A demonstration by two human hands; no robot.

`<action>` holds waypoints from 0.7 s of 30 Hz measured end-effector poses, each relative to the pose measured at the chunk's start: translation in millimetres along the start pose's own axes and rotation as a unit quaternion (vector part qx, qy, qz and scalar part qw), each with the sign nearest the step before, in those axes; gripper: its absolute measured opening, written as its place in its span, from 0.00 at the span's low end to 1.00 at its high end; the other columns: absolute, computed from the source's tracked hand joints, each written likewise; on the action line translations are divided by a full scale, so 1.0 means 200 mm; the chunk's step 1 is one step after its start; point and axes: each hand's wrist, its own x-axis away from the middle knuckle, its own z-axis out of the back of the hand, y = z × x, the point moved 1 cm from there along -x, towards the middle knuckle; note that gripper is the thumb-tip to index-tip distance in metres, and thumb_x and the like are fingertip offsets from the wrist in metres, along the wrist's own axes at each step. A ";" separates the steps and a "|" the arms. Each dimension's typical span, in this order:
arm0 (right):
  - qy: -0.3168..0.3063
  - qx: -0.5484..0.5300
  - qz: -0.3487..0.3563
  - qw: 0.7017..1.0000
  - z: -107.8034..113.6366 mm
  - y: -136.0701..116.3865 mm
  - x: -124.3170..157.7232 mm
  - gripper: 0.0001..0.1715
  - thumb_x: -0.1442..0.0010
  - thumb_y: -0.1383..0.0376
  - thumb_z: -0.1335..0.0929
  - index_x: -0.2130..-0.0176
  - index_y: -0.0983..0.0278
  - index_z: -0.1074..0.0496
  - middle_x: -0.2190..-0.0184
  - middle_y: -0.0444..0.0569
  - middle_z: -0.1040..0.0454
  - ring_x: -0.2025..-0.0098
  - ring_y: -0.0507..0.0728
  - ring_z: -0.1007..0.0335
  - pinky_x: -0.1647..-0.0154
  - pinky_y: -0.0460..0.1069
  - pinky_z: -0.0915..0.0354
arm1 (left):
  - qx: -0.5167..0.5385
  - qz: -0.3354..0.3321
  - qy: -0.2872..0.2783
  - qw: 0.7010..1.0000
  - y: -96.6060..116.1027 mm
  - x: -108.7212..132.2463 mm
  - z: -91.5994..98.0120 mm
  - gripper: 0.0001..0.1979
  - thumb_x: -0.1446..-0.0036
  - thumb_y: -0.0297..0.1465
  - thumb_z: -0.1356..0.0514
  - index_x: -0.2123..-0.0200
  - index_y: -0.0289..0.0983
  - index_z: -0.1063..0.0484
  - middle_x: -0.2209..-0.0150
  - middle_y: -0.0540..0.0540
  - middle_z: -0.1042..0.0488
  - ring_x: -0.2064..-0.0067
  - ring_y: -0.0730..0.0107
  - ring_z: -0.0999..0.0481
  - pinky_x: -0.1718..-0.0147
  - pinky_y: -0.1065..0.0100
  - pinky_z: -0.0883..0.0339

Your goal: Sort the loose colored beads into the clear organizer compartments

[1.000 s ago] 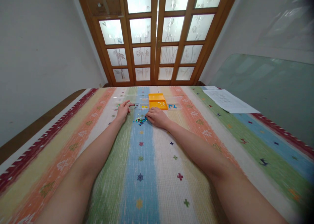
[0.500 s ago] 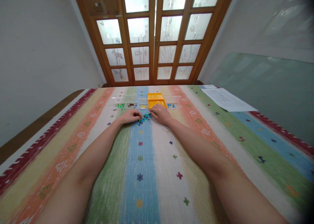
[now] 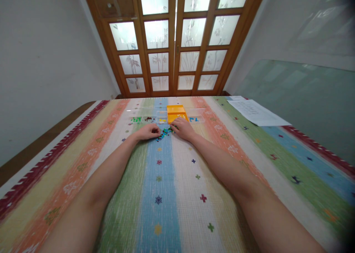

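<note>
A loose pile of tiny blue, green and dark pieces [image 3: 165, 132] lies on the striped cloth between my hands. At its left edge, my left hand [image 3: 149, 131] rests with thumb and fingers pinched together. Whatever they may hold is too small to make out. My right hand [image 3: 182, 128] bends over the pile's right side, its fingertips closed among the pieces. Just behind it stands an opened yellow box [image 3: 175, 108] with pale bits inside. Clear plastic boxes hold sorted pieces: green [image 3: 135, 119], dark brown [image 3: 149, 119], yellow [image 3: 162, 120] and blue [image 3: 193, 119].
A striped, patterned tablecloth [image 3: 158, 216] covers the table. Printed white paper [image 3: 256, 112] lies at the far right. Beyond the table are wooden doors [image 3: 177, 50] with frosted panes, and a greenish glass panel [image 3: 310, 98] leans at the right.
The fingers of my left hand have drawn closer together at the pile's edge. My right hand has shifted very slightly to the right. The boxes stay where they were.
</note>
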 end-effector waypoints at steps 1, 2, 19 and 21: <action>-0.001 0.001 0.000 1.000 0.00 0.00 0.00 0.13 0.28 0.63 0.35 0.60 0.62 0.21 0.60 0.54 0.21 0.54 0.61 0.31 0.50 0.55 0.38 | -0.005 -0.004 -0.002 1.000 0.00 0.00 0.00 0.08 0.44 0.36 0.34 0.67 0.38 0.19 0.66 0.46 0.22 0.64 0.67 0.25 0.61 0.68 0.33; -0.002 0.001 0.000 1.000 0.00 0.00 0.00 0.13 0.28 0.63 0.35 0.60 0.63 0.21 0.60 0.54 0.21 0.54 0.61 0.31 0.50 0.54 0.38 | -0.006 -0.007 -0.004 1.000 0.00 0.00 0.00 0.08 0.44 0.36 0.34 0.67 0.38 0.19 0.66 0.46 0.22 0.64 0.67 0.25 0.61 0.68 0.33; -0.016 -0.008 0.000 1.000 0.00 -0.01 0.00 0.13 0.28 0.63 0.36 0.60 0.63 0.22 0.60 0.53 0.22 0.54 0.61 0.32 0.51 0.53 0.40 | -0.099 0.006 0.032 0.995 0.09 -0.03 -0.07 0.09 0.43 0.36 0.37 0.72 0.37 0.25 0.72 0.50 0.27 0.70 0.70 0.31 0.69 0.69 0.40; -0.017 -0.010 0.001 1.000 0.00 -0.01 0.00 0.13 0.28 0.63 0.36 0.60 0.62 0.22 0.60 0.53 0.22 0.54 0.61 0.32 0.51 0.53 0.40 | -0.101 0.001 0.034 0.994 0.09 -0.03 -0.07 0.08 0.43 0.34 0.39 0.72 0.37 0.25 0.72 0.49 0.26 0.69 0.69 0.30 0.68 0.69 0.39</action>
